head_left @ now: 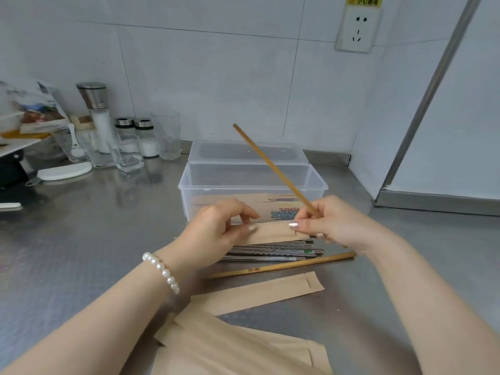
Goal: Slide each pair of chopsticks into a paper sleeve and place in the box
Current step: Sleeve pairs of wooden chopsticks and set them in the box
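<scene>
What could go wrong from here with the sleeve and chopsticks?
The right hand holds only one wooden chopstick, tilted steeply away from the paper sleeve that the left hand holds; it may miss the opening or crease the paper. Its partner lies on the counter and could get left out.

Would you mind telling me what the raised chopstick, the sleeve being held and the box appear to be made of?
The raised chopstick looks like bamboo or wood: matte tan. The held sleeve seems kraft paper: dull brown and flat. The box looks like clear plastic: its contents show through its frosted wall.
</scene>
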A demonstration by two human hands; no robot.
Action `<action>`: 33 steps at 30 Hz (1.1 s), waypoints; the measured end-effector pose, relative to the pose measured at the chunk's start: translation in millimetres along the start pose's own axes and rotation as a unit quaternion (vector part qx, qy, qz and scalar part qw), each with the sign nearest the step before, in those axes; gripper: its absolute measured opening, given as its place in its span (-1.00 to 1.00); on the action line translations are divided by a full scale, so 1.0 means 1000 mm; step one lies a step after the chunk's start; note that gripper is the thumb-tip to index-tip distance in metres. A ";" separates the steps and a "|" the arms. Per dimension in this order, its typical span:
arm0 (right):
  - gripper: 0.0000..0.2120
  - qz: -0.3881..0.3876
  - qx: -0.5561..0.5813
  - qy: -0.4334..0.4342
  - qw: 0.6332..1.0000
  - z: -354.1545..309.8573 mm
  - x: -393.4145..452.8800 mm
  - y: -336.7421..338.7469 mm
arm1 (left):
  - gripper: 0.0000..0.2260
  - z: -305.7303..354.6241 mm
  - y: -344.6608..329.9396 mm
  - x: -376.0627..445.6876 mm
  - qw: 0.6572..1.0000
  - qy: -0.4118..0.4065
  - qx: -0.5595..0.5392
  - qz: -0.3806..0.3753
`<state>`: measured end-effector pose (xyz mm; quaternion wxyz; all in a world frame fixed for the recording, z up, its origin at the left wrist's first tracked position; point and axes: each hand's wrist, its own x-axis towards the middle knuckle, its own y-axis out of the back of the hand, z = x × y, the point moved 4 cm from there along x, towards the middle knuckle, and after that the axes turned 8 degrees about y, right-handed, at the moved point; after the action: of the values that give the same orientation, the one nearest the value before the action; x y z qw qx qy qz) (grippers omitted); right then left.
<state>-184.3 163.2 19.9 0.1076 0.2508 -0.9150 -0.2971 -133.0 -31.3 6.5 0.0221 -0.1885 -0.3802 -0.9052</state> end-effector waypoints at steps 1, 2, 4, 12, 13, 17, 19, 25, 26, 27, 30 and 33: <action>-0.87 0.003 0.014 -0.010 1.000 0.001 0.000 0.000 | -0.75 -0.001 0.000 0.002 1.000 0.001 0.023 -0.004; -0.88 0.005 0.032 -0.016 0.999 0.002 0.000 0.000 | -0.62 -0.001 -0.001 0.004 0.998 0.001 0.059 -0.011; -0.89 0.003 0.066 -0.019 0.998 0.002 0.000 -0.002 | -0.45 0.007 -0.003 0.008 0.990 -0.017 0.137 -0.006; -0.83 0.025 0.101 -0.015 0.994 0.006 0.003 -0.003 | -0.67 0.038 -0.019 0.019 0.986 -0.077 0.144 0.025; -0.83 0.031 0.090 -0.009 0.995 0.006 0.004 -0.003 | -0.68 0.035 -0.021 0.018 0.988 -0.070 0.131 0.029; -0.86 0.064 0.043 0.042 0.996 -0.003 0.001 0.003 | -0.71 0.022 -0.024 0.015 0.993 -0.047 0.106 0.037; -0.59 0.108 0.026 0.077 0.991 -0.007 0.000 0.013 | -0.72 0.015 -0.018 0.018 0.993 -0.031 0.102 0.042; -0.60 0.281 -0.184 0.100 0.937 0.002 -0.012 0.057 | -0.71 -0.013 0.011 0.021 0.991 0.032 0.098 0.083; -0.61 0.296 -0.205 0.100 0.927 0.005 -0.014 0.060 | -0.71 -0.016 0.013 0.022 0.991 0.039 0.095 0.088; -0.62 0.311 -0.225 0.099 0.918 0.006 -0.015 0.062 | -0.70 -0.018 0.013 0.023 0.991 0.045 0.091 0.090; -0.61 0.343 -0.263 0.095 0.897 0.012 -0.015 0.069 | -0.70 -0.018 0.010 0.022 0.991 0.043 0.089 0.085; -0.62 0.340 -0.270 0.079 0.898 0.019 -0.015 0.072 | -0.70 -0.016 0.007 0.021 0.993 0.032 0.086 0.075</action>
<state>-206.7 230.6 47.6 0.3373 -0.0915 -0.8179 -0.4571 -156.2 -44.9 8.1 0.1187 -0.1849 -0.4408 -0.8703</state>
